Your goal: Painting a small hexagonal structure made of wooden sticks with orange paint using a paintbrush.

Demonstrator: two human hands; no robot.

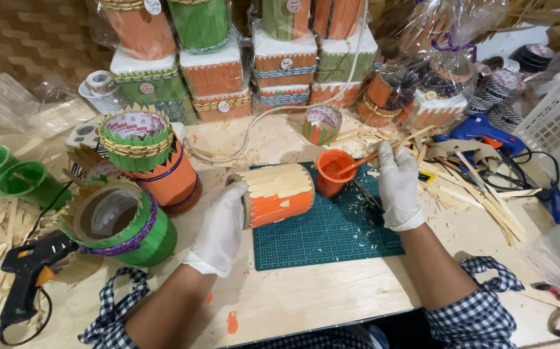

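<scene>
The left hand [218,232] is gripping one holder [279,194], hiding its mouth; the right hand's [398,187] fingers are pinching one brush [363,160], its tip sinking unseen into one cup [332,171].

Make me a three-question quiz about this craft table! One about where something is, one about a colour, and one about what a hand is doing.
1. Where does the small paint cup stand?
A. on the green cutting mat
B. in the white basket
C. on the floor

2. What colour is the paint in the cup?
A. blue
B. orange
C. black

3. What is the right hand doing?
A. resting flat and empty
B. holding a brush with its tip in the cup
C. gripping the blue glue gun

Answers: 1 A, the cup sits at the mat's top edge. 2 B, cup and paint are orange. 3 B, the gloved fingers pinch the brush handle while the left hand steadies the stick-covered holder.
</scene>
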